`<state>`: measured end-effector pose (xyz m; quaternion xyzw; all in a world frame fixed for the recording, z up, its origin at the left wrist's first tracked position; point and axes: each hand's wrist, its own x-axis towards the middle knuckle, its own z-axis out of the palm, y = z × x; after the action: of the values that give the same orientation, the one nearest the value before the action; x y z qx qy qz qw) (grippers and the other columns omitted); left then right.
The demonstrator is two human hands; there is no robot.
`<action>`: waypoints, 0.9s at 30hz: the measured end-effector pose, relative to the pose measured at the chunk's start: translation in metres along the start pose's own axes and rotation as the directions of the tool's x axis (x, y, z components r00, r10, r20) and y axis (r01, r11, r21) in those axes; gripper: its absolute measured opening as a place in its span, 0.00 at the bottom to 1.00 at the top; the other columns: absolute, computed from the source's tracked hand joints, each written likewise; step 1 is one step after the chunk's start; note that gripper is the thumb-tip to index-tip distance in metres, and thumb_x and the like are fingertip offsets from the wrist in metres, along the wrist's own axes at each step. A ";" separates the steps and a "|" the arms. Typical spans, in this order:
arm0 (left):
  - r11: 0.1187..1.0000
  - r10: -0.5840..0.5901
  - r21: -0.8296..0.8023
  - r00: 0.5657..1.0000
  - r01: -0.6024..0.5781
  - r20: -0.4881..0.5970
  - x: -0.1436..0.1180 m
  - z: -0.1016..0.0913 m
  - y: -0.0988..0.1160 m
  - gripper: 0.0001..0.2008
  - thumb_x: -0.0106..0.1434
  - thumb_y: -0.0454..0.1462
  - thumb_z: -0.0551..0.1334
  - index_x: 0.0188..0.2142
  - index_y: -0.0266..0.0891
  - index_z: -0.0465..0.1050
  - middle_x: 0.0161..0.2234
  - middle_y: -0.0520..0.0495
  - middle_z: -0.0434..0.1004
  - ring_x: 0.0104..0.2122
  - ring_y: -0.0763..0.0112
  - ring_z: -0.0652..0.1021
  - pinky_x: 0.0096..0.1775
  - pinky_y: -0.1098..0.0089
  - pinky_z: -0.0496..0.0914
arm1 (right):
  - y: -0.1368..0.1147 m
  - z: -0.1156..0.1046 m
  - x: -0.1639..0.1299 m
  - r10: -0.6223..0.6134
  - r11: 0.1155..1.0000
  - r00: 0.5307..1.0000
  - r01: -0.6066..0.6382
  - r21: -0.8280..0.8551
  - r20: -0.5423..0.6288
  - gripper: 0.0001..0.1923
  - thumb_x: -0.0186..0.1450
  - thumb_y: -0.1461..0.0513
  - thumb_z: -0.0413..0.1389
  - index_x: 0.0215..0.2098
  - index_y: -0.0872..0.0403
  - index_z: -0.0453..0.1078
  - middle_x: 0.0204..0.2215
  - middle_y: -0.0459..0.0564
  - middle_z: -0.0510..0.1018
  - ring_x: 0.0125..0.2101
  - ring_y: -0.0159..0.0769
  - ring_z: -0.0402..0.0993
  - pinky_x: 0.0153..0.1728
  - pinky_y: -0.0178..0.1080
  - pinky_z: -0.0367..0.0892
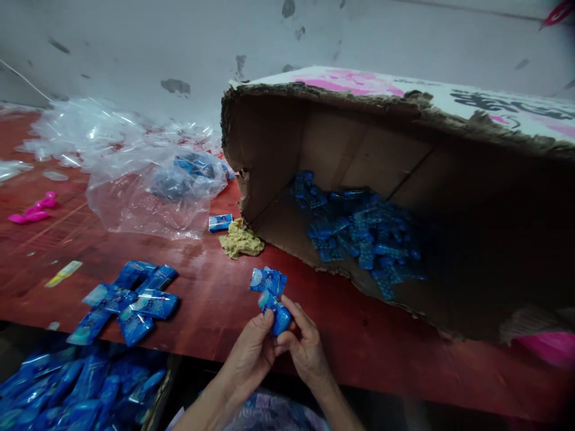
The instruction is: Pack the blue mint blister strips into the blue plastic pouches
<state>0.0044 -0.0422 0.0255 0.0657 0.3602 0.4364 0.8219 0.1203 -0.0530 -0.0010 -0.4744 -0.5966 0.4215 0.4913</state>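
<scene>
At the lower left of the frame a bin [67,389] already looks well filled with blue packets, and just above it a small pile of packets [130,299] lies on the red bench [215,299], so a fair share seems done. At lower centre the left hand [251,356] and right hand [305,350] meet, fingers curled narrowly around one blue packet [278,317], with another packet [268,280] just above it. At right the tipped cardboard box [404,179] still holds a heap of blue pieces [359,233], so plenty appears left.
</scene>
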 end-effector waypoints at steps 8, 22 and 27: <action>0.898 0.329 -0.135 0.843 -0.418 -0.425 -0.009 -0.045 0.088 0.24 0.62 0.48 0.45 0.35 0.32 0.71 0.31 0.39 0.79 0.36 0.62 0.78 0.34 0.65 0.74 | -0.001 -0.005 0.019 0.062 0.993 0.997 -0.056 -0.104 0.055 0.16 0.61 0.65 0.51 0.48 0.48 0.65 0.39 0.48 0.72 0.38 0.34 0.70 0.41 0.36 0.66; 0.689 0.644 0.598 0.724 -0.408 -0.248 0.006 -0.035 0.098 0.17 0.44 0.43 0.67 0.33 0.36 0.73 0.20 0.50 0.75 0.22 0.71 0.75 0.27 0.73 0.68 | -0.011 0.056 0.152 0.034 0.655 0.990 0.082 -0.751 0.137 0.20 0.59 0.53 0.54 0.47 0.53 0.64 0.36 0.54 0.77 0.38 0.43 0.73 0.35 0.38 0.64; 0.609 0.709 0.663 0.674 -0.435 -0.209 0.019 -0.038 0.114 0.17 0.44 0.44 0.66 0.32 0.36 0.74 0.21 0.50 0.74 0.24 0.71 0.73 0.27 0.73 0.66 | 0.007 0.075 0.184 0.062 0.648 0.981 0.099 -0.755 0.182 0.10 0.61 0.57 0.53 0.37 0.54 0.69 0.31 0.54 0.79 0.33 0.40 0.75 0.31 0.35 0.62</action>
<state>-0.0899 0.0340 0.0353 0.3160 0.6098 0.5588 0.4647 0.0353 0.1263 0.0141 -0.5875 -0.7674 0.1711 0.1914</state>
